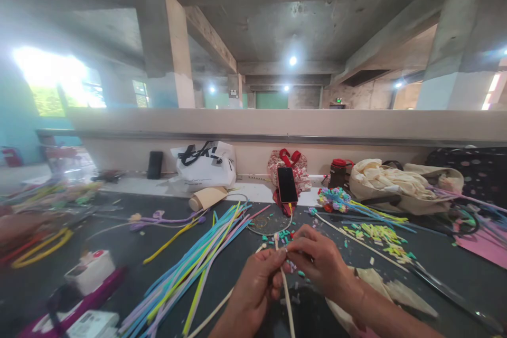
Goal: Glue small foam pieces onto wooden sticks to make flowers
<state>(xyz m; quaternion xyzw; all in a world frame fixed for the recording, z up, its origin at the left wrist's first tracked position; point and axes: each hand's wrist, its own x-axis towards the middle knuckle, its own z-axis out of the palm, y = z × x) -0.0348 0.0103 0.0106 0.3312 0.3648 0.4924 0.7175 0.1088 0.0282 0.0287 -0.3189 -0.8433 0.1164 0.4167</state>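
Note:
My left hand (259,280) is closed on a cream-coloured cord (288,301), thumb and fingers pinched near its upper end. Close beside it, my right hand (317,256) has its fingertips pinched together against the same spot. Whatever small piece sits between those fingertips is hidden. The cord hangs down from the hands toward the bottom edge. Small teal bits (282,236) are scattered just beyond my fingers. To the left lies a bundle of long blue, yellow, lilac and pink strands (198,256).
A phone (287,185) leans upright at the back with a cable attached. Yellow cut pieces (376,235) and beaded flower-like clusters (333,199) lie to the right. A white bag (206,166), a red-lidded bottle (338,173) and a cloth bag (396,187) stand along the partition.

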